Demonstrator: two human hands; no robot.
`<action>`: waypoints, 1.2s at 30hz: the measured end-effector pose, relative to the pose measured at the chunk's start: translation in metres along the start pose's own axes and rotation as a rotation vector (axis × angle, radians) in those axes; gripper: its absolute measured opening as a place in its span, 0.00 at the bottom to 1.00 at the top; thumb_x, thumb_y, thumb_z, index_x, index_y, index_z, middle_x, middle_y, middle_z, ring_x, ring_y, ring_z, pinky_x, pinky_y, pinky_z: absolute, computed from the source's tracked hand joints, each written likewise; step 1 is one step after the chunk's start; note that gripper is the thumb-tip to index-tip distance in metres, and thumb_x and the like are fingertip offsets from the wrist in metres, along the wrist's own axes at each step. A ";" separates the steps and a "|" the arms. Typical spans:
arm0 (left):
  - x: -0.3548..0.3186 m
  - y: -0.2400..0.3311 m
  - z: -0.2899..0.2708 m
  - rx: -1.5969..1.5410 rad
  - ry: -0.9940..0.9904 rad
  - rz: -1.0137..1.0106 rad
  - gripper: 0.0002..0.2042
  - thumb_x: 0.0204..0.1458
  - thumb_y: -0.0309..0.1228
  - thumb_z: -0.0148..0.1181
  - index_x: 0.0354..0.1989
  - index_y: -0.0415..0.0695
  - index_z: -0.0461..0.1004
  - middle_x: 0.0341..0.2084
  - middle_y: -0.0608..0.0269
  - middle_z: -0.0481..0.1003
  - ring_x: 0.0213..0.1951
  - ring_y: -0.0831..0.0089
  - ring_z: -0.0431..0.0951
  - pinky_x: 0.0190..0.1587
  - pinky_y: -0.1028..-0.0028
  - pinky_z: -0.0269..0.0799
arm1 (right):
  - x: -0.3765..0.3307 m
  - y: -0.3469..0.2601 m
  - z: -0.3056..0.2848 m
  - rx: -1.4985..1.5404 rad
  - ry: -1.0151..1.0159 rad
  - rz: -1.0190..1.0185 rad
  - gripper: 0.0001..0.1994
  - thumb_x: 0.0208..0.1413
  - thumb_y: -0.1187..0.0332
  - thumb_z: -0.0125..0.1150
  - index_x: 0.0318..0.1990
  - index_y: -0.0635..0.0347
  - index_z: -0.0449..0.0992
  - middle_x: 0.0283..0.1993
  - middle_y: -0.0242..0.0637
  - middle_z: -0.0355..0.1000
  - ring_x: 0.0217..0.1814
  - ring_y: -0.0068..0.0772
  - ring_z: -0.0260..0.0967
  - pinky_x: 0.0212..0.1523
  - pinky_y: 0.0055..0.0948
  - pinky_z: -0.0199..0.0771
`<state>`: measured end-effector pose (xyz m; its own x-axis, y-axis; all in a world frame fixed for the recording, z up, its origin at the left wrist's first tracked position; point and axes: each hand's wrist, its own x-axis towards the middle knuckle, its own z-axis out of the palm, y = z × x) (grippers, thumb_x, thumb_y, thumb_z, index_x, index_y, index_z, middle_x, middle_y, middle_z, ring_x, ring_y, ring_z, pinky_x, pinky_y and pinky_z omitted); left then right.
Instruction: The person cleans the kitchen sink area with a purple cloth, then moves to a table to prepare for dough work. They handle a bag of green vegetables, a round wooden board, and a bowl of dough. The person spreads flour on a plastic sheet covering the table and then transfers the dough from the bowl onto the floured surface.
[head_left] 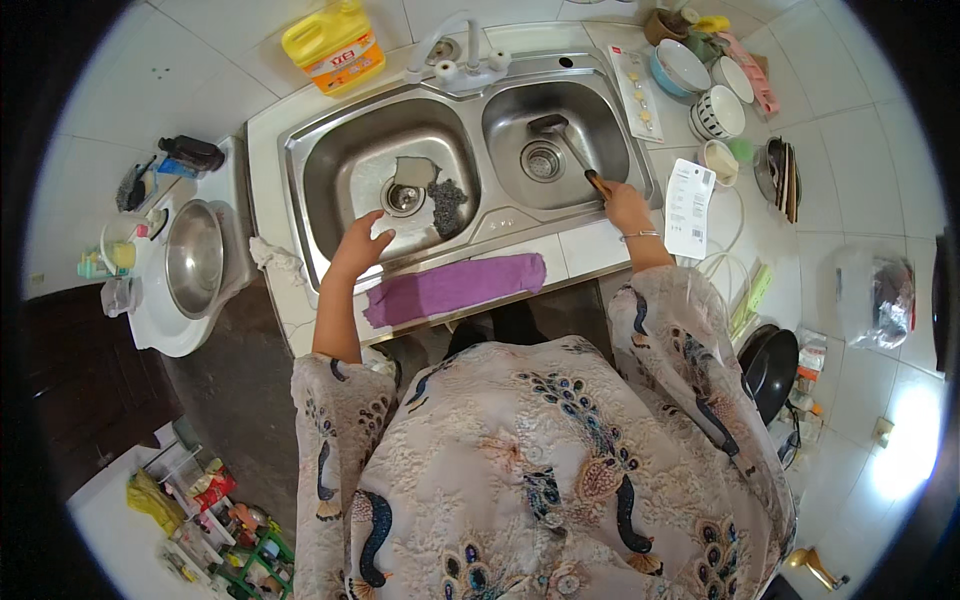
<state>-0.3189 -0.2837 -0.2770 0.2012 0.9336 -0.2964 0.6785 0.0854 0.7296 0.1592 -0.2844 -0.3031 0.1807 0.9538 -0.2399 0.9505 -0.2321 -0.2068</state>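
The right hand (627, 210) is gripping a long-handled utensil (575, 150) by its end, likely for reach into the right basin (508, 108); the left hand (360, 247) is hovering empty, fingers spread.

Tool shaft (576, 150), sink (335, 165) — smooth, shiny metal; dark scourer (446, 207) rough; purple cloth (455, 288) matt.

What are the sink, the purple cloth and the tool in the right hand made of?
Sink: probably stainless steel, satin finish, by its grey sheen and soft highlights.
Purple cloth: matt fabric, fibre unclear, with wrinkles and uneven edges.
Tool: likely metal shaft, pale and shiny; the dark, dull head could be metal or rubber.
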 end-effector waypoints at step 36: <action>-0.125 -0.012 0.076 0.474 -0.096 0.492 0.29 0.43 0.38 0.59 0.57 0.54 0.60 0.59 0.59 0.54 0.61 0.57 0.50 0.60 0.54 0.43 | -0.181 -0.158 0.074 0.019 0.040 -0.724 0.28 0.50 0.53 0.53 0.60 0.38 0.56 0.64 0.33 0.50 0.65 0.43 0.45 0.63 0.52 0.33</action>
<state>-0.2987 -0.4282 -0.2957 0.6119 0.7879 -0.0693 0.7236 -0.5223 0.4513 -0.0420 -0.4343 -0.2970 -0.4828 0.8757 -0.0020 0.8308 0.4572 -0.3174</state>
